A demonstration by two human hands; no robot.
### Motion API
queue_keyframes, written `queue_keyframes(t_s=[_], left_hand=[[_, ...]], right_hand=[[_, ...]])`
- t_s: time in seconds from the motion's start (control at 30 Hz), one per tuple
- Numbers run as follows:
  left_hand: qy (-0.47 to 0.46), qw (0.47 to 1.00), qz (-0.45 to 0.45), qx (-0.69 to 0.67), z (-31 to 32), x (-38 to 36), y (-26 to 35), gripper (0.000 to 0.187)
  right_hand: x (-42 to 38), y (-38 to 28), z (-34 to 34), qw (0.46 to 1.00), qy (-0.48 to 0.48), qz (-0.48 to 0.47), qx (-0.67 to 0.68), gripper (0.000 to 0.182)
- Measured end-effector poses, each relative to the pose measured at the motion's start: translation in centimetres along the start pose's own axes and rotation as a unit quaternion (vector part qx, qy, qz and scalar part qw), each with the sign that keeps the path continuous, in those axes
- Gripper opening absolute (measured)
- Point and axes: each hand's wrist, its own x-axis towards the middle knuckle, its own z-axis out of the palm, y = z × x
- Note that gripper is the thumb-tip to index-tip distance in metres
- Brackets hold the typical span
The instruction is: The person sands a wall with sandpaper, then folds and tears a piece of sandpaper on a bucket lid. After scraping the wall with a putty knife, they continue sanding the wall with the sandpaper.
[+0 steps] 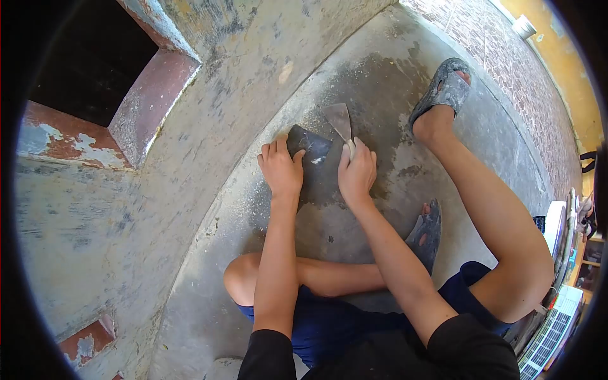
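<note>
My right hand (358, 170) is wrapped round the handle of a putty knife (339, 120), whose wide metal blade points up and to the left. To its left, my left hand (282, 166) rests at the left edge of a dark flat piece (311, 143), with the thumb over its near side and the other fingers partly bent. White smears mark the dark piece. Blade and piece are close together just above the concrete floor (329, 221); whether they touch is hard to tell.
A worn wall (158, 209) with a square opening (88, 60) runs along the left. My sandalled feet (443, 88) are on the floor at the right. Pale dust lies along the wall's base. A white slatted object (553, 329) stands at the lower right.
</note>
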Motion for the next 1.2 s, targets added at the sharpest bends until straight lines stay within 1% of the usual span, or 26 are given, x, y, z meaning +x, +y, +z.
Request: queue_keyframes(t_s=[0.07, 0.1, 0.17, 0.3, 0.37, 0.4, 0.47, 0.5, 0.57, 0.6, 0.67, 0.7, 0.77, 0.8, 0.83, 0.87, 0.9, 0.93, 1.0, 1.03, 1.1, 1.13, 1.17, 1.2], left_hand=[[0.007, 1.000, -0.025, 0.003, -0.1, -0.1, 0.3, 0.057], [0.008, 1.000, -0.023, 0.001, -0.1, -0.1, 0.5, 0.057], [0.027, 0.999, -0.034, -0.017, -0.3, 0.0, 0.7, 0.072], [0.010, 0.998, -0.059, -0.035, -0.5, -0.4, 1.0, 0.078], [0.007, 0.999, -0.052, 0.013, -0.3, -0.7, 1.1, 0.081], [0.010, 0.999, -0.052, 0.013, -0.3, -0.6, 1.1, 0.081], [-0.012, 0.997, -0.081, 0.006, -0.1, -0.7, 1.0, 0.083], [-0.009, 0.997, -0.082, 0.006, -0.3, -0.7, 1.1, 0.083], [-0.017, 0.996, -0.090, -0.014, -0.6, -0.7, 1.2, 0.080], [-0.016, 0.996, -0.092, -0.013, -0.5, -0.6, 0.9, 0.080], [-0.020, 0.991, -0.117, -0.065, -0.4, -0.3, 0.3, 0.070], [-0.020, 0.991, -0.119, -0.064, -0.8, -0.1, 0.1, 0.070], [-0.085, 0.946, -0.200, -0.241, -2.0, 0.6, -0.7, 0.054], [-0.086, 0.946, -0.201, -0.240, -2.2, 0.7, -1.6, 0.054], [-0.115, 0.908, -0.219, -0.337, -2.6, 0.9, -2.6, 0.046], [-0.142, 0.860, -0.234, -0.431, -2.7, 0.9, -3.2, 0.038], [-0.158, 0.831, -0.262, -0.464, -5.1, 1.0, -2.0, 0.030], [-0.154, 0.833, -0.262, -0.463, -5.7, 0.9, -2.0, 0.030], [-0.127, 0.784, -0.272, -0.544, -6.7, 0.6, -2.1, 0.026], [-0.122, 0.786, -0.273, -0.541, -6.7, 0.3, -2.5, 0.026], [-0.136, 0.747, -0.257, -0.598, -6.4, 0.0, -3.0, 0.024], [-0.131, 0.750, -0.256, -0.596, -6.3, -0.1, -3.0, 0.024], [-0.147, 0.731, -0.255, -0.615, -6.1, -0.2, -2.8, 0.025], [-0.162, 0.712, -0.255, -0.634, -6.0, -0.4, -2.6, 0.025]], right_hand=[[-0.9, 1.1, 0.0, 1.000, -0.025, 0.001, -0.008, 0.027], [-0.9, 1.1, -0.2, 1.000, -0.022, 0.000, -0.009, 0.027], [-0.6, 1.1, -0.4, 1.000, -0.019, -0.004, 0.011, 0.026], [0.3, -0.2, 0.0, 0.999, -0.025, 0.010, 0.038, 0.027], [0.6, -1.0, 0.3, 0.993, -0.044, 0.054, 0.093, 0.030], [0.8, -1.2, 0.2, 0.993, -0.042, 0.052, 0.095, 0.030], [0.8, -1.6, 0.0, 0.962, -0.124, 0.161, 0.181, 0.035], [0.7, -1.9, -0.3, 0.962, -0.125, 0.159, 0.183, 0.035], [0.1, -2.3, -1.3, 0.949, -0.077, 0.223, 0.210, 0.038], [-0.5, -2.1, -1.6, 0.949, -0.080, 0.222, 0.210, 0.038], [-1.8, -1.8, -2.4, 0.956, 0.003, 0.234, 0.178, 0.038], [-2.5, -1.7, -2.8, 0.956, 0.001, 0.233, 0.178, 0.038], [-3.8, -1.6, -3.5, 0.976, 0.021, 0.179, 0.122, 0.035], [-4.4, -1.5, -3.9, 0.983, 0.031, 0.153, 0.094, 0.034], [-5.1, -1.5, -4.0, 0.983, 0.030, 0.154, 0.094, 0.034], [-5.7, -1.5, -3.9, 0.986, 0.001, 0.128, 0.104, 0.032], [-6.2, -1.5, -3.8, 0.988, -0.028, 0.101, 0.116, 0.030], [-6.5, -1.4, -3.6, 0.987, -0.029, 0.100, 0.120, 0.030], [-7.1, -1.3, -3.4, 0.990, -0.077, 0.014, 0.116, 0.030], [-7.2, -1.4, -3.2, 0.989, -0.079, 0.013, 0.121, 0.030], [-7.1, -1.9, -2.8, 0.997, 0.029, -0.053, 0.051, 0.034], [-6.7, -2.3, -2.6, 0.996, 0.029, -0.055, 0.056, 0.034], [-6.4, -2.5, -2.6, 0.946, -0.081, 0.133, 0.283, 0.038], [-5.8, -2.9, -2.8, 0.800, -0.186, 0.307, 0.481, 0.041]])
